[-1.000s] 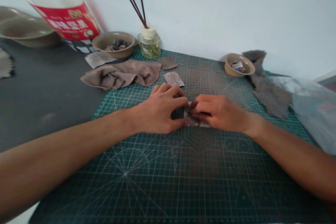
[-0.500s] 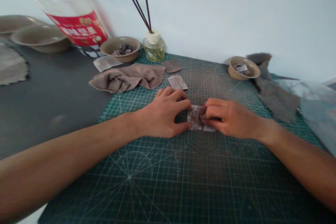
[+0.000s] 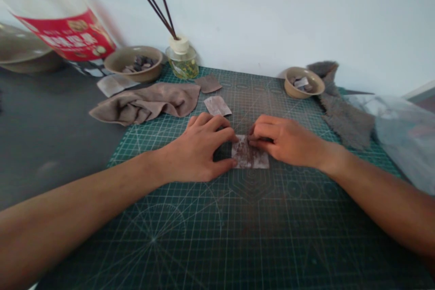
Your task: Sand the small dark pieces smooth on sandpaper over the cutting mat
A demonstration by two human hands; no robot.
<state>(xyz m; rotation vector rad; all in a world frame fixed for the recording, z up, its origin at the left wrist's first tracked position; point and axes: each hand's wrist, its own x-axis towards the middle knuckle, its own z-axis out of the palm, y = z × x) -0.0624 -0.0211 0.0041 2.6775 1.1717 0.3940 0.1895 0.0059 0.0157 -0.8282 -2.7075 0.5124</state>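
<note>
A small square patch, whitish with dark brown smears, lies flat on the green cutting mat. The thumb and index finger of my left hand hold its left edge down, one fingertip near each corner, with a gap between them. My right hand is over the patch's upper right part, thumb and fingers pinched together. Whatever sits in that pinch is hidden or too small to make out. Beyond my left hand lies a loose pale patch, with a brown patch behind it.
Left of the loose patches lies a crumpled brown cloth. At the back stand a bowl of dark bits, a reed diffuser and a big red-labelled jar. To the right are a small bowl, grey fuzzy cloth and clear plastic.
The view has swung right, so things appear further left. My right hand has moved up along the patch, baring more of its lower right part. My left hand stays at the edge.
</note>
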